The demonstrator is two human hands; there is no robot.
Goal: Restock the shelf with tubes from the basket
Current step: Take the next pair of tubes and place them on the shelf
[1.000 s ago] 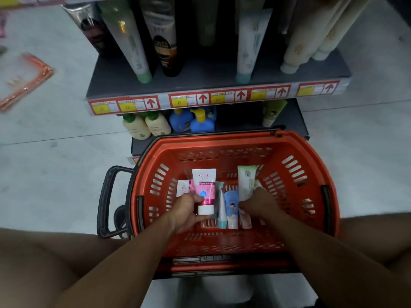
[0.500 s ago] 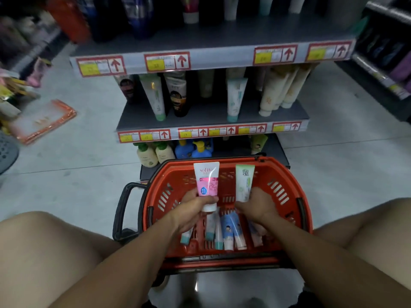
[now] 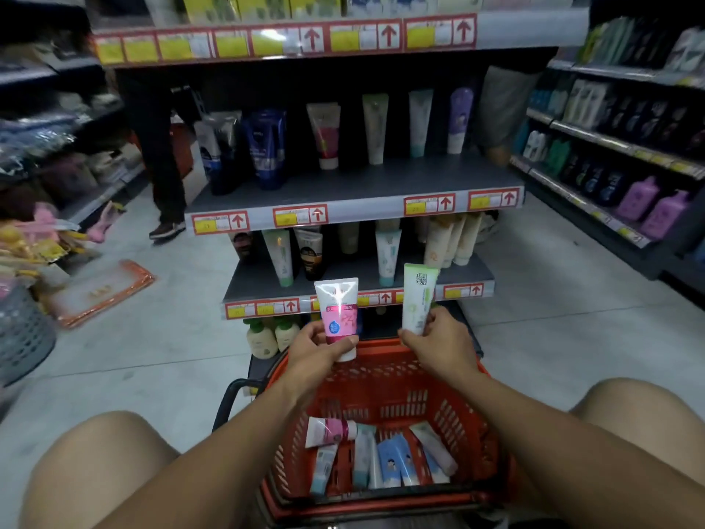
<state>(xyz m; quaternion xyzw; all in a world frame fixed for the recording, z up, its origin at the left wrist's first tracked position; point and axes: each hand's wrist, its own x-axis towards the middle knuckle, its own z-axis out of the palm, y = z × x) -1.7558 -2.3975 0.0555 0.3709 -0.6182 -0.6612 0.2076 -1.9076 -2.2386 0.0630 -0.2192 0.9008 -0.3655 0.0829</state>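
My left hand [image 3: 318,353] grips a pink and white tube [image 3: 338,315] by its cap end, upright above the far rim of the orange basket [image 3: 473,421]. My right hand [image 3: 438,343] holds a pale green tube [image 3: 416,297] upright beside it. Both tubes are raised in front of the lower tube shelf [image 3: 267,284]. Several more tubes [image 3: 381,456] lie on the basket floor, among them a pink one and blue ones. The shelf above [image 3: 362,189] carries standing tubes with gaps between them.
A person's legs [image 3: 162,154] stand in the aisle at the left of the shelf unit. A grey basket [image 3: 23,330] and an orange-edged packet [image 3: 99,292] lie on the floor at left. Stocked shelves [image 3: 618,154] line the right. My knees flank the basket.
Both hands have lifted their tubes out of the basket and up toward the shelves. The head has tilted upward, bringing higher shelves into view.
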